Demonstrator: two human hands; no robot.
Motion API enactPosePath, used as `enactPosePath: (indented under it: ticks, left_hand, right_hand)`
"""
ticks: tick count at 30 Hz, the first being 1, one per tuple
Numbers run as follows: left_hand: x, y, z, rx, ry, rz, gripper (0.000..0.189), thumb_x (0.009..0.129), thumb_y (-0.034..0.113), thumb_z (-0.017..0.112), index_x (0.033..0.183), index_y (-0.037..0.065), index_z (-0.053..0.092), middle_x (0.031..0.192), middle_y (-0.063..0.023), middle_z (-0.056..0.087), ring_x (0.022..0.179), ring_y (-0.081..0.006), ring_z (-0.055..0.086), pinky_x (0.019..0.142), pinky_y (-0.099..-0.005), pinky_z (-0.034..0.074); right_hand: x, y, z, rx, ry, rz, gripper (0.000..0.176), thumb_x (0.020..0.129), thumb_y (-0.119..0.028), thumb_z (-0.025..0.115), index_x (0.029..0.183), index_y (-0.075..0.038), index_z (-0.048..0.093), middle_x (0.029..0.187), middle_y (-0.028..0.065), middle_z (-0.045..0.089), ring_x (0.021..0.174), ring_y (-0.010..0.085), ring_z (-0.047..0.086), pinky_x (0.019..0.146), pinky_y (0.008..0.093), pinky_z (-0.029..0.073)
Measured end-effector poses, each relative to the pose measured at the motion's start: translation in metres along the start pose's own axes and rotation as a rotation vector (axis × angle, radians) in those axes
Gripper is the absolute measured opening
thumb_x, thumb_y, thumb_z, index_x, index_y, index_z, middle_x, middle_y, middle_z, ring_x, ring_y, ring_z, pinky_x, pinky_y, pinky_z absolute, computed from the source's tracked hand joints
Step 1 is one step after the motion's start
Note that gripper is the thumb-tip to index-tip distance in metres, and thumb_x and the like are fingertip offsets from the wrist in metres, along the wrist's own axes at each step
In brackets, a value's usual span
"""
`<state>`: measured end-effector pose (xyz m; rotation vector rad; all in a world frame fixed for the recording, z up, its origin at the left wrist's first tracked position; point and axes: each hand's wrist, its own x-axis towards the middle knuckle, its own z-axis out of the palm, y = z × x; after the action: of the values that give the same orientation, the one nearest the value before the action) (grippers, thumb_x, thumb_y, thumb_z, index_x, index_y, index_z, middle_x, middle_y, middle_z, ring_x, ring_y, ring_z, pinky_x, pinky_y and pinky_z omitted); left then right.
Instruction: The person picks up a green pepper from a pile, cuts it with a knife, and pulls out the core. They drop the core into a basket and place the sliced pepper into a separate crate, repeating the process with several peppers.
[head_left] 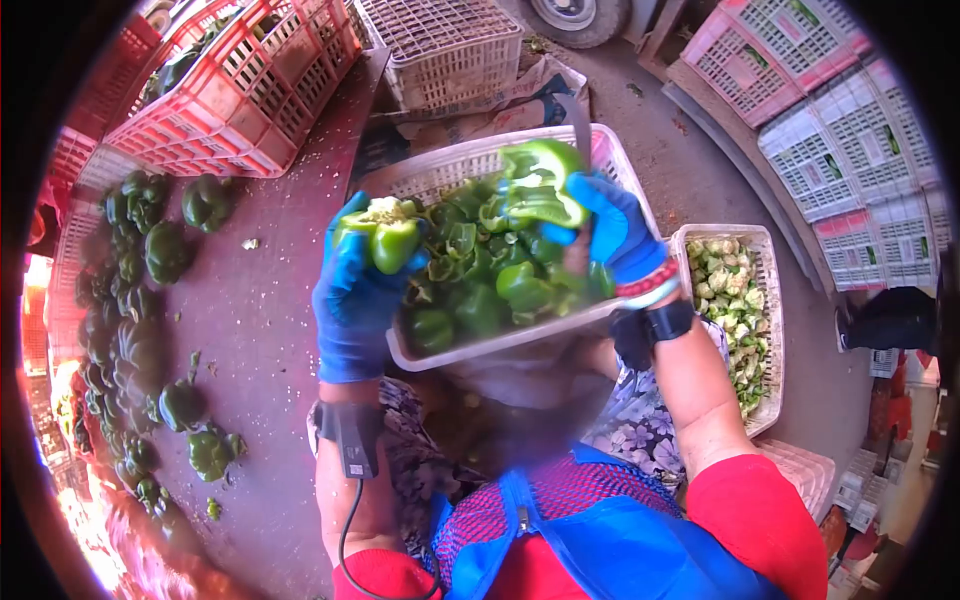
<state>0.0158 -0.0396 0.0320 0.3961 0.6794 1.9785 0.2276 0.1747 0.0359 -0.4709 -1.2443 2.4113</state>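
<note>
My left hand (352,285), in a blue glove, is closed around a piece of green bell pepper (385,235) with its pale seed core showing. Opposite it, my right hand (615,225), also gloved, grips a cut bell pepper half (540,185) with the hollow inside facing me. A long dark blade (577,118) rises behind that half, and a brown handle-like part shows below the same hand; it looks like a knife, partly hidden. Both hands are above a white crate (465,352) holding several cut green peppers (480,305).
Whole peppers (170,250) lie along the left of the dark table (260,400). A red crate (235,100) stands at the back left, beside a white crate (450,60). At right sits a basket (775,340) of pale pepper cores. Stacked crates (840,150) and a wheel (575,15) are farther off.
</note>
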Motion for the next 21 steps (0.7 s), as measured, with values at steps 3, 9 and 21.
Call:
enactPosePath:
  ticks: [3, 9, 21]
  left_hand:
    - [0.004, 0.002, -0.017, -0.265, -0.027, -0.137, 0.057, 0.097, 0.039, 0.057, 0.141, 0.004, 0.045, 0.138, -0.0236, 0.051, 0.126, -0.0428, 0.052, 0.1, -0.0571, 0.047]
    - [0.01, -0.045, -0.017, 0.84, 0.003, 0.353, 0.041, 0.091, 0.011, 0.065, 0.129, 0.004, 0.053, 0.138, -0.019, 0.05, 0.124, -0.0289, 0.055, 0.102, -0.0465, 0.049]
    - [0.009, -0.054, 0.031, 0.712, 0.132, -0.07, 0.055, 0.086, 0.003, 0.062, 0.139, 0.007, 0.046, 0.123, -0.0086, 0.057, 0.107, -0.015, 0.058, 0.091, -0.0282, 0.05]
  right_hand:
    - [-0.008, -0.028, -0.005, -0.773, 0.314, -0.014, 0.046, 0.088, -0.033, 0.072, 0.125, -0.006, 0.063, 0.099, 0.0067, 0.07, 0.088, 0.0183, 0.067, 0.077, 0.0318, 0.054]
    - [0.0, 0.058, 0.014, -0.658, 0.128, 0.032, 0.055, 0.085, -0.04, 0.077, 0.127, -0.007, 0.061, 0.096, 0.0034, 0.069, 0.075, 0.0084, 0.062, 0.068, 0.0243, 0.052]
    - [-0.003, 0.081, 0.061, -0.508, 0.117, -0.18, 0.066, 0.079, -0.017, 0.082, 0.135, -0.003, 0.051, 0.121, 0.0082, 0.062, 0.109, 0.016, 0.059, 0.094, 0.0308, 0.049]
